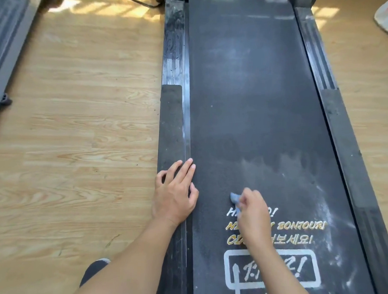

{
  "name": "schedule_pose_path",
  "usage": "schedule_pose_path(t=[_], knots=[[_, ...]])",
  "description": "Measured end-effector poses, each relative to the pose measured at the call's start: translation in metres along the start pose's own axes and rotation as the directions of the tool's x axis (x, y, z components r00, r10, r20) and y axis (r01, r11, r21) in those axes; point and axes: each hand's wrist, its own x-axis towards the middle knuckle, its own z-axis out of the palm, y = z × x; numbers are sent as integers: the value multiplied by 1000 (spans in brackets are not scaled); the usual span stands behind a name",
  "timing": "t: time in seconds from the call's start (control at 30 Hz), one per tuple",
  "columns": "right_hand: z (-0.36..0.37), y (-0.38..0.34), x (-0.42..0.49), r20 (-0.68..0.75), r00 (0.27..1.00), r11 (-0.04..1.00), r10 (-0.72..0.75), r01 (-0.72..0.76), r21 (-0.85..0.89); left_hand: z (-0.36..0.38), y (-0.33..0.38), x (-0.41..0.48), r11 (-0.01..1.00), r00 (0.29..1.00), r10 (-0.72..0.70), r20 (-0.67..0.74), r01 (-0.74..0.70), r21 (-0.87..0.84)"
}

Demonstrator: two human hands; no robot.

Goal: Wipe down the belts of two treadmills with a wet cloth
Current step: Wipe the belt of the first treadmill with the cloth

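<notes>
Right hand [253,214] pinches a small blue cloth [235,197], soft and limp, bunched at lower centre on the belt [253,100]; left hand [175,190] lies flat-fingered, empty, on the side rail [171,114].

Bright daylight, wide-angle view.
Slatted sun patches lie on the wooden floor [110,3] at the top edge; the treadmill's left side rail [173,59] glints; the right hand [252,207] and blue cloth [233,197] are motion-blurred; straight edges splay outward.

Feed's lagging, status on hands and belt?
Left hand flat on rail. Right hand grips cloth on belt. Belt dusty ahead, nothing blocking.
</notes>
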Motion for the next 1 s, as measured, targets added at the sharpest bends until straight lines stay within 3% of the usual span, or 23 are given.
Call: schedule_pose_path(t=[0.13,0.23,0.4,0.5,0.57,0.63,0.77,0.87,1.0], knots=[[-2,-51,128,-42,990,989,-137,134,-58,10,-6,-2,999,999,36,-37,-34,35],[-4,-61,156,13,988,987,-152,153,-58,11,5,1,997,1000,1,-18,1,81],[-9,11,43,68,997,998,-36,39,-42,10,29,-15,987,992,-77,105,61,149],[-12,50,-63,24,997,995,76,-78,55,8,28,-13,986,992,-79,102,63,152],[-9,57,-82,-12,989,983,150,-148,109,6,30,-11,987,991,-88,101,73,143],[-13,41,-51,-34,987,977,157,-150,152,7,32,-12,989,993,-82,85,70,131],[-21,-3,95,-87,996,997,-7,14,73,12,31,-11,990,996,-80,41,75,123],[-36,-25,177,-9,1000,1000,-24,24,2,16,32,-9,991,996,-74,40,69,113],[-37,-3,129,21,1000,1000,-17,17,-10,13,31,-14,987,994,-94,62,85,139]])
